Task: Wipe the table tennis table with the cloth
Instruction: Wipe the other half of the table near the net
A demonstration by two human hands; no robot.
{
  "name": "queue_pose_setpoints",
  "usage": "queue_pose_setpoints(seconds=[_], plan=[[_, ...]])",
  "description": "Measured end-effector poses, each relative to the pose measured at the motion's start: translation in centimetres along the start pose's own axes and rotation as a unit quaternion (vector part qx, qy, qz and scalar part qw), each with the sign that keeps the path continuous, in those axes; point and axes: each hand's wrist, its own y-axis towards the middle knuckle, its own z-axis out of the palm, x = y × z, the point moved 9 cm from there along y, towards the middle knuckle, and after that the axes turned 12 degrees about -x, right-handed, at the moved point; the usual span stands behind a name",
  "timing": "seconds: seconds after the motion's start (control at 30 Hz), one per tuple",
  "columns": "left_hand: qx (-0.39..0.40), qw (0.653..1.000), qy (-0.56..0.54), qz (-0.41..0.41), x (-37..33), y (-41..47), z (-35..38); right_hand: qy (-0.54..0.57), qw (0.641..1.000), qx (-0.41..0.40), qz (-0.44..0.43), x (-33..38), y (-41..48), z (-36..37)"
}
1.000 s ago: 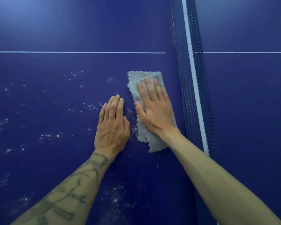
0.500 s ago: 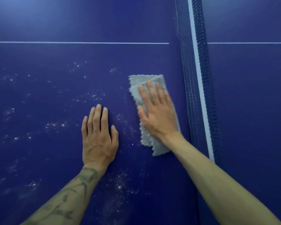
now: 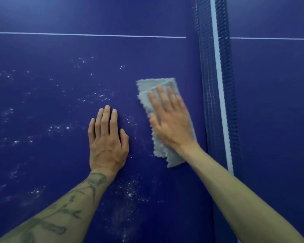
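Head view only. Cloth (image 3: 162, 151), grey, folded into a long strip, flat on the table (image 3: 60, 53), directly under the right hand (image 3: 172, 128); scalloped edges poking out ahead of the fingertips and behind the wrist. Right fingers (image 3: 162, 97) straight, slightly spread, pressing down, curled round nothing. Left hand (image 3: 107, 148) flat on bare table just left of the cloth, fingers straight and close together, holding nothing. White specks (image 3: 102, 96) ahead and left of the left fingertips; net (image 3: 218, 85) just right of the right hand. Probably light, soft, limp; prone to bunching if pushed from one end. Best driven by broad palm pressure over the middle, not a corner pinch.
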Motion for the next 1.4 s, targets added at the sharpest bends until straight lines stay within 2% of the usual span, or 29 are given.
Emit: queue_pose_setpoints(seconds=[0.13,0.2,0.27,0.33,0.4,0.43,0.57,0.67,0.73,0.83,0.9,0.97,1.03,1.13,1.2,1.3,1.37,1.4], plan=[[0.005,1.0,0.001,-0.002,0.0,0.0,0.0,-0.022,0.986,-0.015,0.163,-6.1,1.2,-1.0],[0.003,1.0,0.003,-0.001,0.0,-0.1,0.0,-0.02,0.981,-0.031,0.191,-4.9,3.0,-0.8],[-0.002,1.0,0.003,0.002,-0.1,0.0,-0.1,-0.009,0.988,-0.032,0.153,-1.5,3.6,-0.2],[-0.007,1.0,0.003,0.005,-0.2,0.0,-0.1,0.006,0.998,-0.021,0.062,2.2,1.6,0.4],[-0.01,1.0,0.002,0.006,-0.1,0.0,0.0,0.014,1.0,-0.008,-0.003,3.1,-1.5,0.3],[-0.009,1.0,-0.001,0.004,-0.1,0.0,0.0,0.012,1.0,-0.002,-0.004,2.0,-2.5,0.1],[-0.005,1.0,-0.006,-0.002,0.0,0.0,0.0,-0.027,0.988,-0.004,0.15,-5.4,-2.8,-1.2],[-0.003,1.0,-0.006,-0.002,0.0,-0.1,0.0,-0.035,0.976,-0.037,0.214,-5.2,-0.3,-1.5],[-0.005,1.0,-0.004,0.001,0.0,-0.1,-0.1,-0.022,0.982,-0.045,0.18,-1.9,0.9,-0.8],[-0.009,1.0,-0.004,0.008,-0.1,-0.1,-0.1,0.004,0.999,-0.023,0.045,3.9,-1.8,0.2],[-0.007,1.0,-0.005,0.005,-0.1,-0.1,-0.1,0.0,1.0,-0.003,0.001,3.5,-5.1,0.0],[-0.005,1.0,-0.008,0.001,-0.1,-0.1,-0.1,-0.013,0.999,0.006,0.041,-0.3,-6.8,-0.7],[-0.004,1.0,-0.006,0.002,-0.1,-0.2,-0.1,-0.019,0.992,0.008,0.122,-3.8,-6.8,-1.5],[-0.005,1.0,-0.009,0.008,-0.1,-0.3,-0.1,-0.022,0.98,-0.015,0.197,-4.1,-4.7,-1.5],[-0.009,1.0,-0.01,0.01,-0.1,-0.3,-0.2,-0.015,0.983,-0.024,0.182,-1.3,-3.7,-0.7],[-0.009,1.0,-0.015,0.012,-0.2,-0.3,-0.5,0.015,0.998,-0.018,0.061,4.4,-6.3,0.1],[-0.004,1.0,-0.023,0.012,-0.3,-0.2,-0.7,0.012,1.0,-0.003,0.004,4.9,-9.7,-0.1],[-0.001,0.999,-0.032,0.012,-0.3,-0.4,-1.0,0.004,1.0,0.004,0.009,3.7,-11.0,-0.4]])
